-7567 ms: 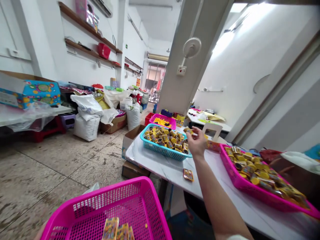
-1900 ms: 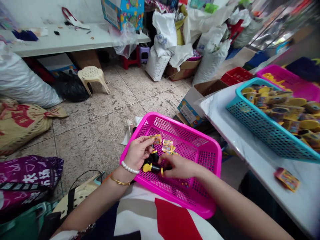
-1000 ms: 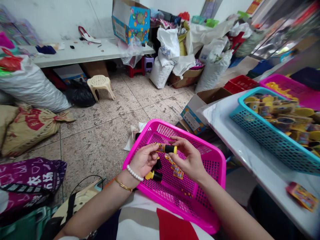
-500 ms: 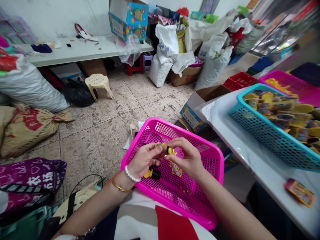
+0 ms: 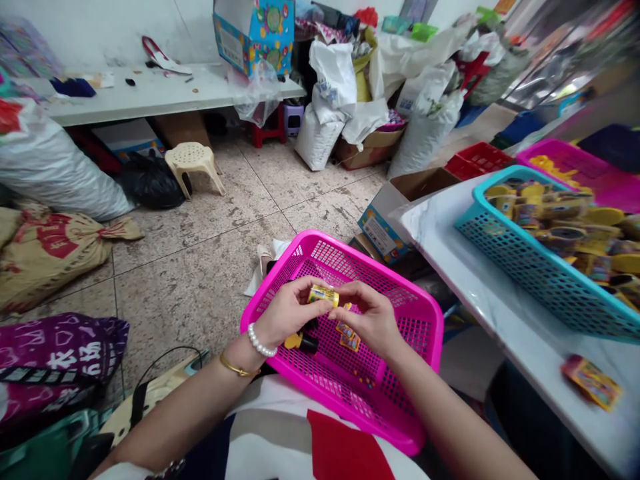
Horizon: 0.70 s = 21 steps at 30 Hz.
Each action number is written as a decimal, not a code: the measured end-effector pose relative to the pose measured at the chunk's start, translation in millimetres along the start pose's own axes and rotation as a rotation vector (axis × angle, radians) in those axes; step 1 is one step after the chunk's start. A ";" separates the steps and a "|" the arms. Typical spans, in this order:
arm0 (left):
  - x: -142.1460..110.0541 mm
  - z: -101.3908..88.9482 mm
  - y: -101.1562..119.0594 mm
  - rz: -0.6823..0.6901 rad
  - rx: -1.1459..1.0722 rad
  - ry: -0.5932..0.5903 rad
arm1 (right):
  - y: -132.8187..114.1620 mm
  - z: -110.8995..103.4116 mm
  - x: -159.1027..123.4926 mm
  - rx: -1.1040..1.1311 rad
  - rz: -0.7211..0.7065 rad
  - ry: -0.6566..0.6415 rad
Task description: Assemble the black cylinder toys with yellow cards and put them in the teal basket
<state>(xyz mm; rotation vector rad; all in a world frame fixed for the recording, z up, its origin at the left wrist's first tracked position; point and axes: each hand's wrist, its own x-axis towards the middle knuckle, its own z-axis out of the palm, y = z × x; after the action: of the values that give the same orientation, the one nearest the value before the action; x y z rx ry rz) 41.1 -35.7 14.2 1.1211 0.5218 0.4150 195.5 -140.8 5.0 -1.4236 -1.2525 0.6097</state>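
Over a pink basket (image 5: 385, 427) on my lap, my left hand (image 5: 283, 313) grips a small yellow cylinder (image 5: 321, 295) with a printed label. My right hand (image 5: 373, 317) has its thumb and fingers closed in at the cylinder's right end, and its fingertips seem to touch it. Below the hands, yellow printed packets or labels (image 5: 349, 338) lie in the basket. A black and yellow piece (image 5: 303, 342) rests at the basket's left side, partly under my left hand. Several tiny coloured beads (image 5: 364, 378) are scattered on the basket floor.
To my right, a white table (image 5: 450, 240) carries a blue basket (image 5: 530, 260) full of yellow pieces and a printed packet (image 5: 593, 381). An open carton (image 5: 395, 213) stands beside it. A cream stool (image 5: 193, 160) and sacks (image 5: 55, 253) occupy the floor.
The small cylinder has turned in my fingers: its black end band no longer shows, and the yellow printed label faces me. My right fingers have drawn closer together at its end.
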 end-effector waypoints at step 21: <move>8.8 6.4 -12.3 -0.086 -0.183 0.087 | -8.9 3.2 1.1 -0.151 -0.084 -0.006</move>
<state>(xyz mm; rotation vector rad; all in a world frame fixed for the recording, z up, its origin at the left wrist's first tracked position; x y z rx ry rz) 52.6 -40.1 3.4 0.9045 0.5937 0.4289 189.9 -139.9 12.6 -1.4858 -1.3792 0.4706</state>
